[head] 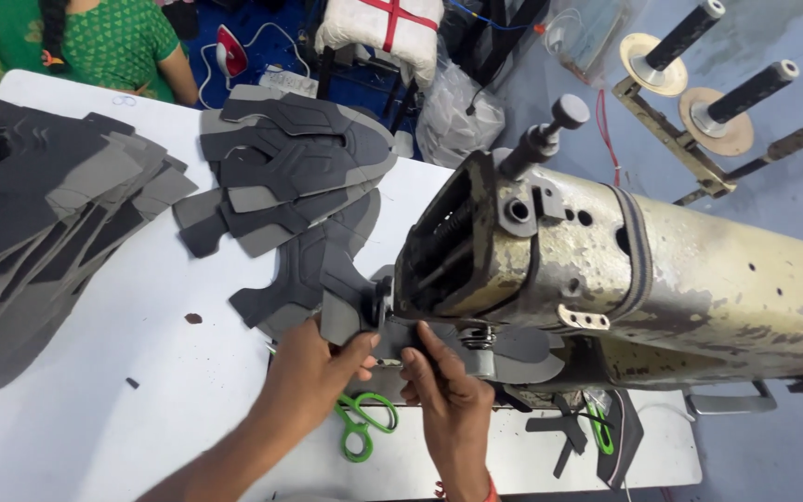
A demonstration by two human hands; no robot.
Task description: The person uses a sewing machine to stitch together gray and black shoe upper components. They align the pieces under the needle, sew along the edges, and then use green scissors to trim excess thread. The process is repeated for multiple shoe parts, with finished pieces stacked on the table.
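Left hand (313,367) pinching grey shoe-upper piece (341,311) between thumb and fingers, at nine o'clock of sewing machine (606,270) head. Right hand (448,390) fingers clenched on same piece under needle area. Green scissors (362,423) on white bench (141,372) at six o'clock. Stacks of grey pieces (295,163) at eleven o'clock.

Green-handled scissors (362,423) on white table (169,372). Grey cut-piece stacks (39,214) at left. Two thread spindles (699,74) at rear. Person in green top (113,42) beyond table.
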